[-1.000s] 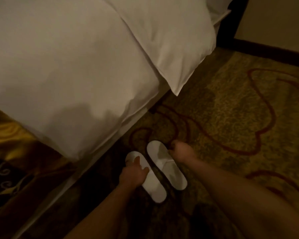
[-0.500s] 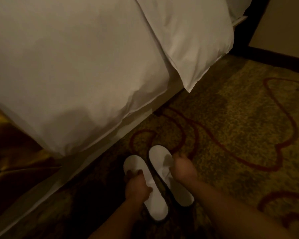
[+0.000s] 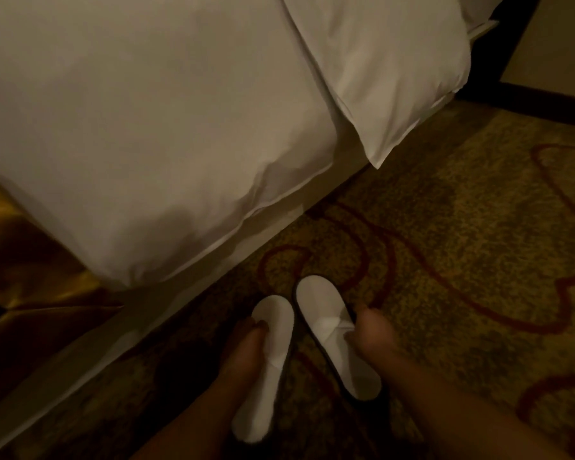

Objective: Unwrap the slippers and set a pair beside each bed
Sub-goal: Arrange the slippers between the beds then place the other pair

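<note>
While both white slippers lie sole-down on the carpet (image 3: 462, 227) just beside the bed (image 3: 146, 127), each of the hands is on one of them. The left hand (image 3: 246, 343) has its fingers curled over the outer edge of the left slipper (image 3: 274, 313) and grips it near the middle, though the dim light blurs exactly how the fingers lie. The right hand (image 3: 370, 333) pinches the upper of the right slipper (image 3: 319, 303) at its outer rim, where the fabric puckers under the fingertips.

The slippers sit side by side with their toes pointing away from the person, toward the bed's side. They are nearly touching at the toes and spread apart toward the heels. A dark sole edge shows along the right slipper.

The white duvet's hem overhangs the side of the bed, and below it a pale base panel (image 3: 266, 234) runs diagonally from lower left to upper right. The left slipper's toe is near that panel but apart from it. A pillow (image 3: 379, 61) juts past the mattress edge, its corner hanging over the carpet beyond the right slipper. Gold fabric (image 3: 20, 260) lies at the far left. To the right, patterned carpet with red looping lines stretches open as far as a dark baseboard (image 3: 545, 97) at the wall.
</note>
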